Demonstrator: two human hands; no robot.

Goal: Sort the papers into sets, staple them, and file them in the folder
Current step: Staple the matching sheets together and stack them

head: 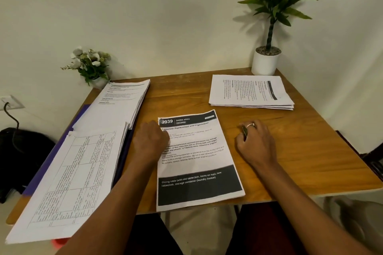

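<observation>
A paper set [199,163] headed "2939 Dining Area" lies at the table's front middle, its lower edge hanging over the table edge. My left hand [150,141] rests on the set's upper left corner, fingers curled, and holds it down. To the right of the set, my right hand [256,143] is closed around a small dark object [245,132] that looks like a stapler and is mostly hidden by my fingers. A purple folder [81,113] lies at the left under two paper stacks, one with tables [70,182] and one with text [116,105].
A further paper stack [250,92] sits at the back right of the wooden table [300,151]. A white-potted plant [266,62] stands in the back right corner and a small flower pot [91,66] at the back left. A black bag [18,151] lies off the left side.
</observation>
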